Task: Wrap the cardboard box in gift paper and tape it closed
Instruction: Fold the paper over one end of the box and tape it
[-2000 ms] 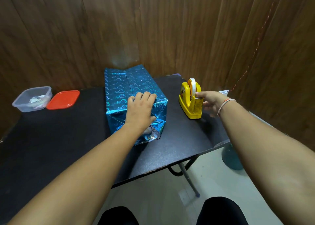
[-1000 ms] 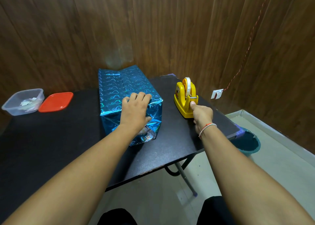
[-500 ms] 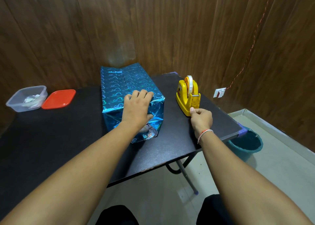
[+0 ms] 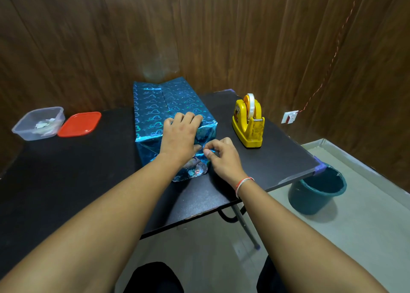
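A box wrapped in shiny blue heart-patterned paper stands in the middle of the black table. My left hand lies over its near top edge and holds the folded end flap down. My right hand is at the near end face, just right of the left thumb, with thumb and forefinger pinched together; a clear strip of tape between them is too faint to make out. The yellow tape dispenser stands to the right of the box, untouched. The lower end flap sticks out crumpled on the table.
At the table's far left sit a clear plastic tub with scraps in it and its red lid. A dark teal bucket stands on the floor below the table's right corner. Wood panelling closes in behind.
My right hand has left the tape dispenser and come leftward to the near end of the box. My left hand has stayed on the box.
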